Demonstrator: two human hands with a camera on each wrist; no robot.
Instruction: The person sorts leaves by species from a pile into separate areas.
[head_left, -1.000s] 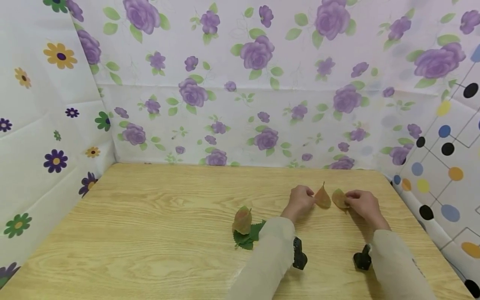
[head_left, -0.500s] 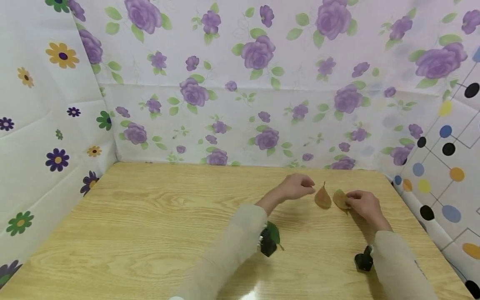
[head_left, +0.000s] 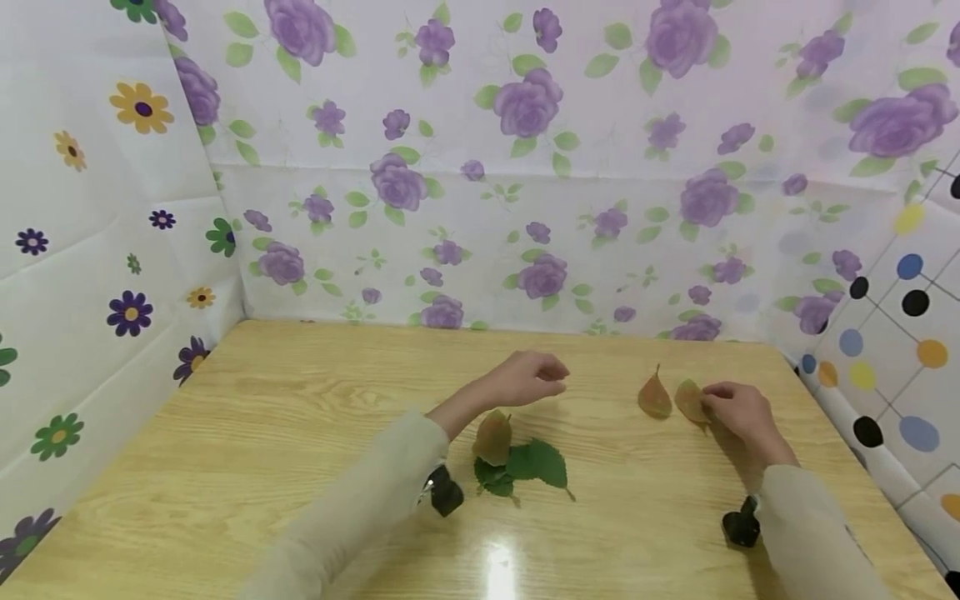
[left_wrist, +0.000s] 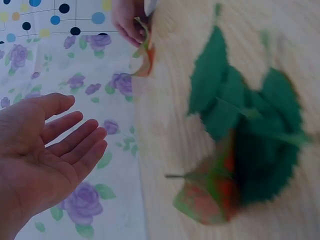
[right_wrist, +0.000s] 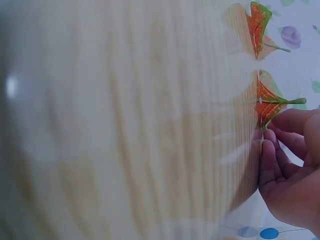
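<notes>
My left hand [head_left: 522,379] is raised over the table, holding nothing, its fingers loosely extended [left_wrist: 55,145]. Nearest to it is a small pile of serrated green leaves [head_left: 546,463] with a reddish-orange leaf [head_left: 492,437] on top, also seen blurred in the left wrist view. At the right, my right hand [head_left: 744,414] pinches the edge of an orange-green leaf [head_left: 690,401] between thumb and fingertips. Just left of that one, another orange leaf [head_left: 655,397] lies apart, stem pointing away. Both leaves [right_wrist: 272,97] look slightly curled in the right wrist view.
A wood-grain table [head_left: 315,450] spans the view. Its back edge meets a white curtain [head_left: 450,208] with purple roses; patterned sheets hang at the left [head_left: 97,275] and right [head_left: 885,367]. A black wrist device [head_left: 742,525] hangs under each sleeve.
My left hand has let go of the left orange leaf and moved left, above the pile, which its forearm covered half a second ago. The right hand stays on its leaf.
</notes>
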